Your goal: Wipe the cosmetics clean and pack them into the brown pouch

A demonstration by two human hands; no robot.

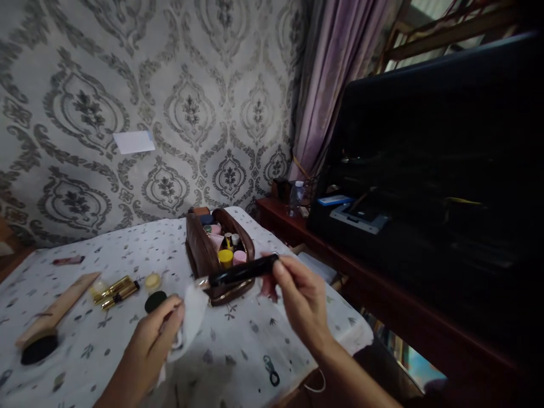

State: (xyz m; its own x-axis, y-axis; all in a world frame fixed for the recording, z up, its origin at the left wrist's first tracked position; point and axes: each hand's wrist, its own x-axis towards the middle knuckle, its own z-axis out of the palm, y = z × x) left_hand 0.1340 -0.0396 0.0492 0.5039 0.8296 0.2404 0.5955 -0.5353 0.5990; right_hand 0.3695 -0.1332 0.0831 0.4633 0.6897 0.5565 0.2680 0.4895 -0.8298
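My right hand [300, 297] pinches a slim black cosmetic tube [242, 271] by its right end and holds it nearly level above the table. The tube's left end looks pale or shiny and meets the white tissue [194, 309], which is bunched in my left hand [157, 331]. Just behind the tube stands an unzipped brown makeup bag [198, 249], filled with several small cosmetics. Among them are a yellow-lidded jar [225, 258] and a pink-lidded one [239, 257]. A dark round lid [155, 301] lies beside my left fingers.
On the patterned white tablecloth [238, 368], to the left, lie gold tubes [114, 292], a small yellowish jar [152, 281], a long beige tube with a dark cap [59, 309] and a reddish item [68, 260]. A plastic bottle [296, 198] and a large black screen [425, 158] stand right.
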